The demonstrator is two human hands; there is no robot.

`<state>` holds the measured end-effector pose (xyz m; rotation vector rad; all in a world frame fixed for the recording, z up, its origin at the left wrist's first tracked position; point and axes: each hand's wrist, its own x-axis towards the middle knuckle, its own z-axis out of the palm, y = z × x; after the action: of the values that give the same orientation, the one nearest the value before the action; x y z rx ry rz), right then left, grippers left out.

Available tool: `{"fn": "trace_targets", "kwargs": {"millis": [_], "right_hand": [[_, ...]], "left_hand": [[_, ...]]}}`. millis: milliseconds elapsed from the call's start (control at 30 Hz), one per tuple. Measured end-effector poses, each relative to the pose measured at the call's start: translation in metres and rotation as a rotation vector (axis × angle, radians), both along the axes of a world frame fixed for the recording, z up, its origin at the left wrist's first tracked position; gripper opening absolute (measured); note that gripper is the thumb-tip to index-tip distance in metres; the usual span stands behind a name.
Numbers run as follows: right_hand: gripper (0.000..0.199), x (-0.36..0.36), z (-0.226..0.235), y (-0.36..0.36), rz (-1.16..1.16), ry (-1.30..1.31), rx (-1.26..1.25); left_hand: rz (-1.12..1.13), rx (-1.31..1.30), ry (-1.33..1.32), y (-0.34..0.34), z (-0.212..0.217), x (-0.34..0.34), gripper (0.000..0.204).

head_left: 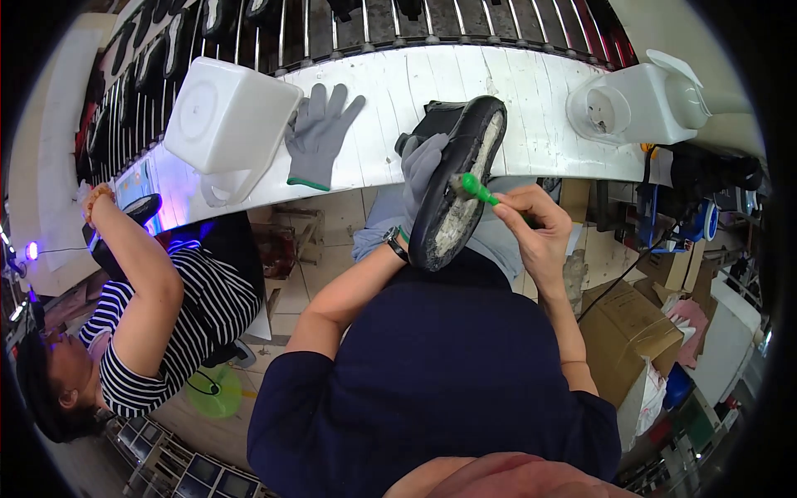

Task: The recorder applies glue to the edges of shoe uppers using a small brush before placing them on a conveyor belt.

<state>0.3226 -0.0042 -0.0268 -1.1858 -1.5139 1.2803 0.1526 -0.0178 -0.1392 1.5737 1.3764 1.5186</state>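
Beyond the worktop's (531, 100) far edge, I could see a conveyor of metal rollers (335, 25), dark shoes (220, 18) lying along its left stretch. Past the left end sat a person in a striped top (207, 286), one arm stretched toward the worktop. Toward that end, by the near edge, a white container (228, 116) lay tipped over, with a grey glove (317, 137) flat just beside it, green cuff at the edge. Farther right, the gloved left hand (422, 170) grasped a black shoe (422, 217), tilted across the middle of the near edge, pale sole exposed. I saw the bare right hand (540, 224) pinching the green handle of a brush (477, 189), its head against that sole. Near the right end stood a clear cup (579, 116) and a white jug (652, 108).
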Motion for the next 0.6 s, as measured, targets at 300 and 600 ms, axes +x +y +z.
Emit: {"fn": "trace_targets", "kwargs": {"millis": [300, 600], "right_hand": [[0.007, 0.009, -0.034, 0.025, -0.205, -0.096, -0.059], [0.016, 0.025, -0.064, 0.075, -0.344, -0.298, 0.023]], "left_hand": [[0.231, 0.389, 0.216, 0.015, -0.003, 0.013, 0.072], [0.207, 0.372, 0.271, 0.017, -0.003, 0.011, 0.058]]}}
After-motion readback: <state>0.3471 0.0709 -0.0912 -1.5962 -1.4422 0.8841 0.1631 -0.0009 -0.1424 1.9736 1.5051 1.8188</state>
